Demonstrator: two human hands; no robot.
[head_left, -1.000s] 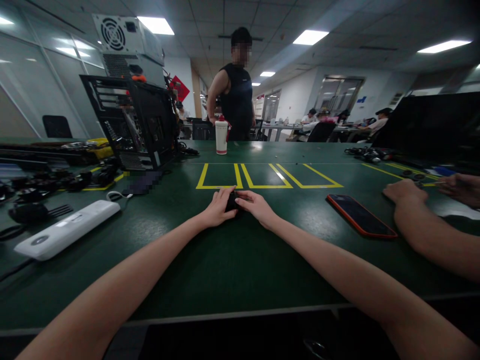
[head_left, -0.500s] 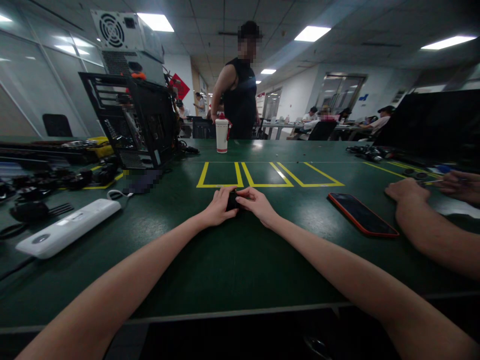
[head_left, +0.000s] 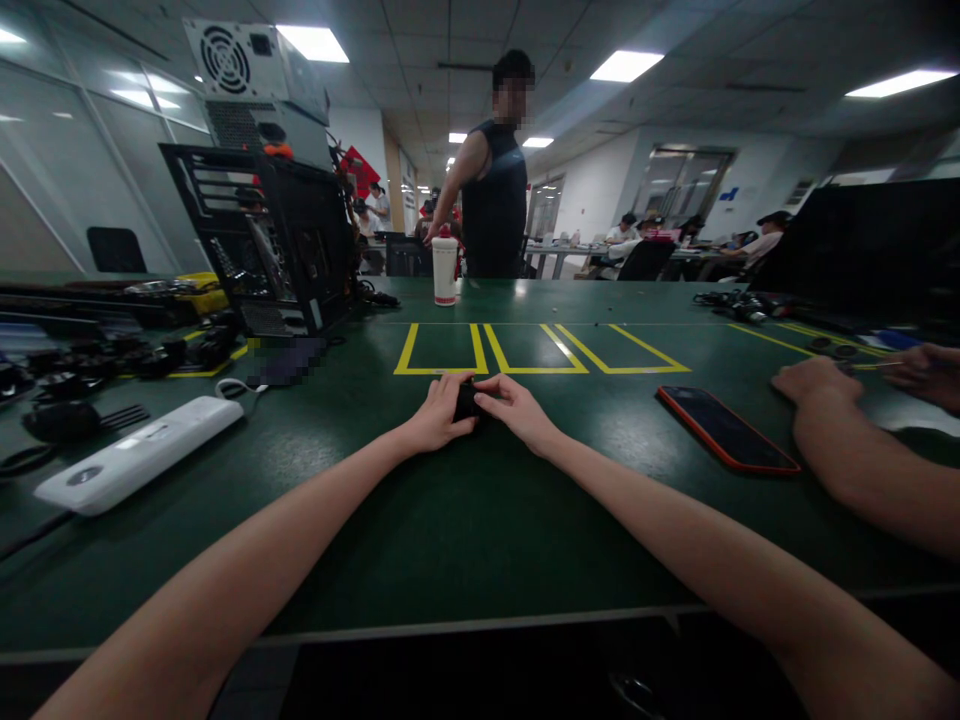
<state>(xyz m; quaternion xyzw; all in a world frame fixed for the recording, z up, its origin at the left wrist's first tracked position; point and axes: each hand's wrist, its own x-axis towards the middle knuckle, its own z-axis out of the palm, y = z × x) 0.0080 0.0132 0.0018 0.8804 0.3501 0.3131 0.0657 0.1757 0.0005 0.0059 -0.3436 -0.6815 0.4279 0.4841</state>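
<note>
Between my two hands, a small black object (head_left: 466, 402) rests at or just above the green table (head_left: 465, 540); its kind does not show. My left hand (head_left: 441, 412) is closed round its left side, thumb toward me and fingers over the far side. From the right, my right hand (head_left: 511, 407) pinches the object with thumb and fingertips. Much of it is hidden behind the fingers. Just beyond my hands, yellow tape outlines (head_left: 491, 350) mark the table.
A phone in an orange-red case (head_left: 727, 430) lies right of my hands, near another person's hands (head_left: 817, 382). At left are a white power strip (head_left: 142, 455) and an open black computer case (head_left: 277, 240). A white cup (head_left: 445, 272) stands at the back; beyond it is a standing person (head_left: 495, 190).
My hands keep almost the same place and hold on the black object. The standing person in the background has shifted slightly to the right.
</note>
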